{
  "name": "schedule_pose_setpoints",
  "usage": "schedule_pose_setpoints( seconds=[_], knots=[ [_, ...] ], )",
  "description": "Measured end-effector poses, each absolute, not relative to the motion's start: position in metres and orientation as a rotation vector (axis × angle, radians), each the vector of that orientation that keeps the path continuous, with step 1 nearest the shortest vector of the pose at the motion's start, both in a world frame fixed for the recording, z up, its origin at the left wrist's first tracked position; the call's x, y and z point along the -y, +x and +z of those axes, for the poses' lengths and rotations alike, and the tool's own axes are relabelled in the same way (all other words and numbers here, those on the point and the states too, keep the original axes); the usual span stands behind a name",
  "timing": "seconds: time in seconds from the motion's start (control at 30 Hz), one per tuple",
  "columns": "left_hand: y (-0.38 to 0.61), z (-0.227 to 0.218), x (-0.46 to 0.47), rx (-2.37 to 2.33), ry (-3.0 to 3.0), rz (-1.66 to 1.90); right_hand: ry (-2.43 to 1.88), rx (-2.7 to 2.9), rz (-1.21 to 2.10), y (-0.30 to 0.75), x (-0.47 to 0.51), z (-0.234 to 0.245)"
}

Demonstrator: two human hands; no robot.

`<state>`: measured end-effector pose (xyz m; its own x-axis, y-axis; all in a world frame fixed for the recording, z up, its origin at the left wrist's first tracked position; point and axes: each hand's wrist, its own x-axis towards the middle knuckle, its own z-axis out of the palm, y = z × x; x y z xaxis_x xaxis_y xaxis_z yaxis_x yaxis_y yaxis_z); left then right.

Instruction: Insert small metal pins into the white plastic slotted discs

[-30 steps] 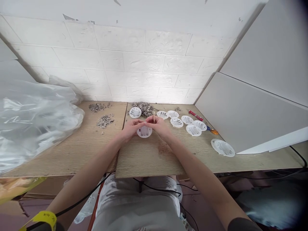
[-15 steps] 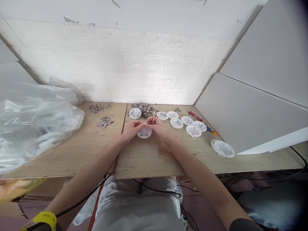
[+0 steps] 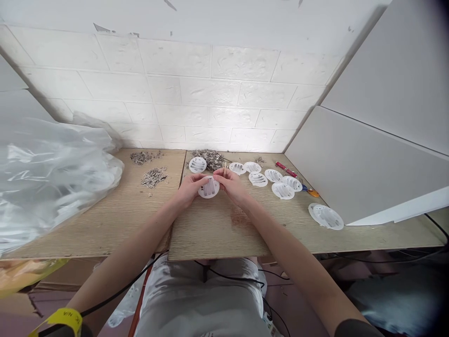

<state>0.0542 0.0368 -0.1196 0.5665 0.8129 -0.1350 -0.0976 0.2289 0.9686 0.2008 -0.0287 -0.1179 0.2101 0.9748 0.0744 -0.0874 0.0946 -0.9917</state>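
Head view: gripped a slotted white plastic disc [image 3: 209,188] in the nearly closed left hand [image 3: 191,188], over the wooden tabletop [image 3: 213,234]; held a thin tan stick [image 3: 225,167] in the curled right hand [image 3: 231,183], pinched together at the disc's upper-right rim

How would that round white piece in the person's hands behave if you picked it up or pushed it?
The round white piece is probably fairly stiff: it looks unbent in the left hand. It looks thin and plastic, so likely light. Laid flat like the similar pieces on the table, it would probably slide rather than roll.
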Motion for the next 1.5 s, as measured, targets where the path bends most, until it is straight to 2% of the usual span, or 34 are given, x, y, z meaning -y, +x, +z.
schedule_pose_setpoints(
  seconds=[0.13, 0.63, 0.9, 1.2, 1.4, 1.5],
  knots=[
    [0.054, -0.121, -0.038, -0.749, 1.155, 0.72, -1.261, 1.034, 1.026, 0.199, 0.031, -0.115],
    [0.052, -0.121, -0.043, -0.726, 1.071, 0.658, -1.186, 1.072, 1.041, 0.198, 0.034, -0.11],
    [0.05, -0.117, -0.039, -0.713, 1.406, 0.68, -1.266, 1.277, 0.904, 0.2, 0.033, -0.115],
    [0.05, -0.11, -0.035, -0.416, 1.042, 0.692, -0.987, 0.619, 1.239, 0.21, 0.021, -0.121],
    [0.055, -0.115, -0.034, -0.406, 1.127, 0.764, -0.912, 0.555, 1.256, 0.205, 0.02, -0.124],
    [0.055, -0.116, -0.036, -0.385, 1.105, 0.783, -1.009, 0.612, 1.21, 0.206, 0.021, -0.122]
  ],
)
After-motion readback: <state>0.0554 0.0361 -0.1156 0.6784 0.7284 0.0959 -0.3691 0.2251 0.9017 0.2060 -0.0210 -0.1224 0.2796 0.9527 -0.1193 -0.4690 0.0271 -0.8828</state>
